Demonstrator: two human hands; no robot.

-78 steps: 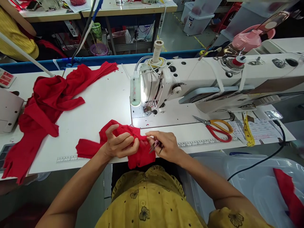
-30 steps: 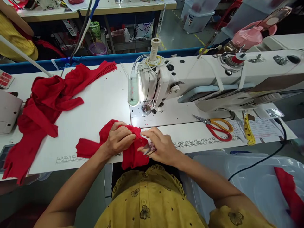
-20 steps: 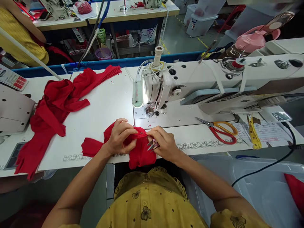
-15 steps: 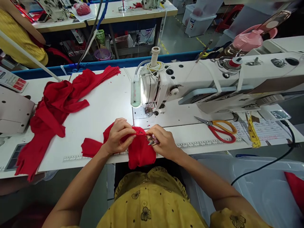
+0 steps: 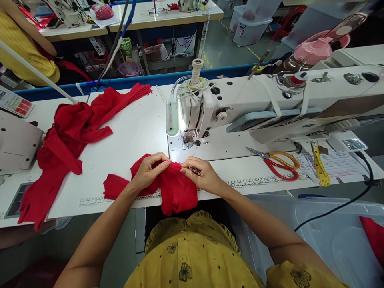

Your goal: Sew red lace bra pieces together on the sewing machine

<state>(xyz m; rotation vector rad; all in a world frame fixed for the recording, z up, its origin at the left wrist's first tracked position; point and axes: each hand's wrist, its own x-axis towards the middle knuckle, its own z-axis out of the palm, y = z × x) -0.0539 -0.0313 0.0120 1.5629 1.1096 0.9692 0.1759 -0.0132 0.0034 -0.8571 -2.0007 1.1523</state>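
A piece of red fabric [image 5: 178, 192] hangs over the table's front edge, close to my body. My left hand [image 5: 151, 172] pinches its upper edge between thumb and fingers. At the same edge, a short way to the right, my right hand [image 5: 202, 176] grips the fabric with the thumb and fingertips. Tucked in the right hand are small thread snips [image 5: 194, 170], mostly covered by the fingers. Just beyond both hands is the sewing machine's needle area [image 5: 188, 141], its lamp lit, with the fabric apart from it.
To the left lies a heap of red fabric pieces [image 5: 70, 136]. Orange-and-red-handled scissors [image 5: 280, 164] rest on the right, beside a yellow tape measure [image 5: 320, 166] and a paper. A clear plastic bin [image 5: 276, 200] stands below right. Another person [image 5: 27, 48] sits at the far left.
Both hands have shifted slightly along the fabric's upper edge, and the fabric is spread flatter between them. The snips' blades, visible before, are now turned out of sight.
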